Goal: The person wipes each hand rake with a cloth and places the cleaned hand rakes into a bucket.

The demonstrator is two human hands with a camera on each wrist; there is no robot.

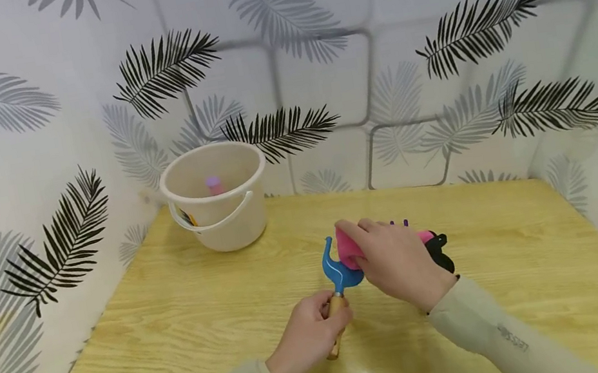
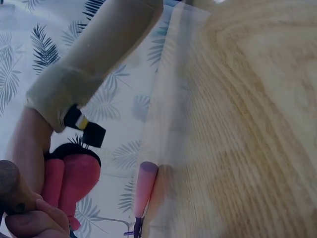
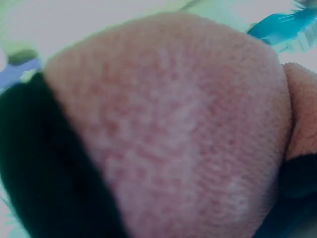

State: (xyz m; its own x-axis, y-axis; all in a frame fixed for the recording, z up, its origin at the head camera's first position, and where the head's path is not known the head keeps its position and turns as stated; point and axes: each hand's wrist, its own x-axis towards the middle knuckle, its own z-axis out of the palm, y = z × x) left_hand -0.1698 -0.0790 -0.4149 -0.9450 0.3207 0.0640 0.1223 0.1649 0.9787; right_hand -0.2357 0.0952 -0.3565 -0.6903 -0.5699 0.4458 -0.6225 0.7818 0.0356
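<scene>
My left hand (image 1: pixel 312 333) grips the wooden handle (image 1: pixel 336 316) of a small garden hand tool, whose curved blue head (image 1: pixel 342 274) points up and away. Against that head, my right hand (image 1: pixel 398 259) holds a bunched pink cloth (image 1: pixel 347 249). Black-edged parts of the cloth hang out on the wrist side. In the left wrist view, the cloth (image 2: pixel 79 181) looks plush and folded, and the end of the wooden handle (image 2: pixel 17 193) shows at the left edge. The cloth (image 3: pixel 173 139) fills most of the right wrist view and hides the fingers there.
A cream bucket (image 1: pixel 228 220) with a pink-and-purple item (image 1: pixel 214 185) inside stands at the table's back left. Behind my right hand lies another tool with a pink handle (image 2: pixel 145 188); its purple tips (image 1: pixel 406 223) show. A leaf-patterned wall (image 1: pixel 330 162) borders the wooden table (image 1: pixel 182 335).
</scene>
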